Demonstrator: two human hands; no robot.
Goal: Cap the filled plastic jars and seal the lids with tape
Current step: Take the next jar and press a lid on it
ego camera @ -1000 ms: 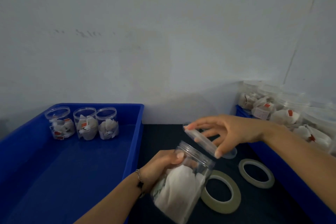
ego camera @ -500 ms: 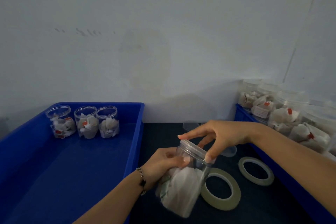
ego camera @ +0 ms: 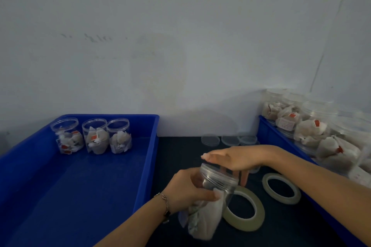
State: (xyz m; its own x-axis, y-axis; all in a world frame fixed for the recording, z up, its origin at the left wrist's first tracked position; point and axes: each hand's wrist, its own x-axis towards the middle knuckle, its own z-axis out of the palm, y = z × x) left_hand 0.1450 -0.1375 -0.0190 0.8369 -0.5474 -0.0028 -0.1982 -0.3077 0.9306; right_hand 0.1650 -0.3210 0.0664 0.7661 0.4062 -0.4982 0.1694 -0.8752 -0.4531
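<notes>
Jar held mid-table, between two bins.

Left bin [ego camera: 147, 166]: three jars [ego camera: 94, 136] in a row at its far end. Right bin [ego camera: 281, 138]: filled jars [ego camera: 313, 132] packed along it. Table [ego camera: 180, 150] between the bins: loose lids [ego camera: 229, 140] far, by the wall; two tape rolls [ego camera: 259, 216] nearer, side by side. Held jar [ego camera: 208, 206] tilted, just left of the near roll; left hand [ego camera: 188, 190] round its body, right hand [ego camera: 239, 159] on its lid [ego camera: 218, 176].
</notes>
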